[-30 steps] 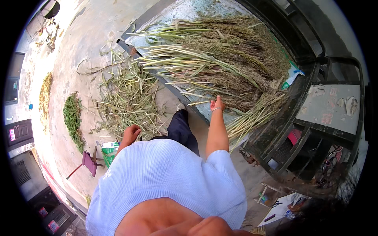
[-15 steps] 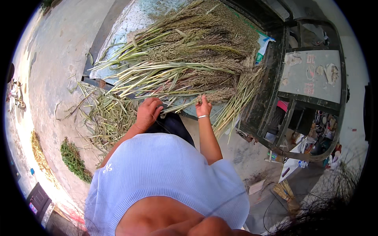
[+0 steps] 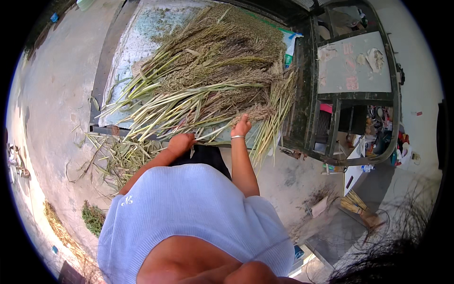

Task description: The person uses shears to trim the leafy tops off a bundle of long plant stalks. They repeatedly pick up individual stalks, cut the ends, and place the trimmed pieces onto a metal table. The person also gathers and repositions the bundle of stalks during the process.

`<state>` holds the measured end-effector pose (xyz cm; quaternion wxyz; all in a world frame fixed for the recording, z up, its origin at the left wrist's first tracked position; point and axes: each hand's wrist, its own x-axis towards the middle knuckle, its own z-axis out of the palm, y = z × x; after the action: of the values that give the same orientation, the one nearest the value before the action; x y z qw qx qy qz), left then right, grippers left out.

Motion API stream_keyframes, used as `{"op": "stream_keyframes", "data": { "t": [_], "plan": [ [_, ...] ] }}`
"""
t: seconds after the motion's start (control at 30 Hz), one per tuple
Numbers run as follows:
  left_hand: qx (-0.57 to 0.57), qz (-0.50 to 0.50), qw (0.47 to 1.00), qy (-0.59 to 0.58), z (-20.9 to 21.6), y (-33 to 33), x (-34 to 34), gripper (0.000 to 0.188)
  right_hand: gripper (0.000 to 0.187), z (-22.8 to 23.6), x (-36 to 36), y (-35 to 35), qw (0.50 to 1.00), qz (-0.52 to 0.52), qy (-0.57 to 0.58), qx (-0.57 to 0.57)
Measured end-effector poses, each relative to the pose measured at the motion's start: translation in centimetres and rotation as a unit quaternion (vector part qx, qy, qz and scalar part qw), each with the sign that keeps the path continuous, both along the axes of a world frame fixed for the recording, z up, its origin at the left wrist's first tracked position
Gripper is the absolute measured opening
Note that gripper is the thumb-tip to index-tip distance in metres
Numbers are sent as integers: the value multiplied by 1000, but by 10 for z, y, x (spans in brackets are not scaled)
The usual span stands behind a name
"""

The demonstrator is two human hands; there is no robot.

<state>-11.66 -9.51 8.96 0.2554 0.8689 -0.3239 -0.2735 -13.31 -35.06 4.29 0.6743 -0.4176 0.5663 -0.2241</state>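
A broad heap of cut grain stalks [image 3: 189, 102] with brown seed heads lies in front of me, pale stems to the left and heads to the right. At its near edge my left hand [image 3: 182, 143] is closed at the lower end of a pale stalk [image 3: 213, 133]. That stalk runs rightward to my right hand [image 3: 242, 126]. My right hand, with a bracelet at the wrist, is closed around the stalk just by its bushy seed head [image 3: 255, 113]. Fingers of the left hand are partly hidden.
The heap rests on a pale sheet [image 3: 137, 47] over a flat cart bed. A dark metal frame with a grey panel [image 3: 354, 64] rises at the right. Stripped leaves [image 3: 125, 154] litter the concrete at the left, near a green plant pile [image 3: 93, 217]. A broom [image 3: 357, 203] lies lower right.
My left hand has come down and its fingers have closed at the stalk's end. The right hand stays at the seed head. The whole view has shifted slightly.
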Motion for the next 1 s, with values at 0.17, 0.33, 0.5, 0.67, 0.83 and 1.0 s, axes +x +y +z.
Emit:
{"op": "stream_keyframes", "data": {
  "t": [0.17,0.33,0.5,0.67,0.83,1.0],
  "plan": [
    [147,170,974,-33,-13,130,-22,25,40,-54,-43,-179,893,139,332,-269],
    [490,469,734,41,16,236,-146,35,25,-71,-38,-173,697,369,434,-435],
    [354,511,783,-37,-3,202,-194,34,23,-100,16,-24,881,443,159,36],
    [167,479,858,-83,11,80,-156,29,24,-116,41,10,886,193,384,171],
    [146,395,896,-138,27,22,-115,27,19,-147,32,-19,908,207,227,285],
    [110,250,932,-238,41,-24,-58,34,15,-106,2,-29,913,200,60,352]
  ]
}}
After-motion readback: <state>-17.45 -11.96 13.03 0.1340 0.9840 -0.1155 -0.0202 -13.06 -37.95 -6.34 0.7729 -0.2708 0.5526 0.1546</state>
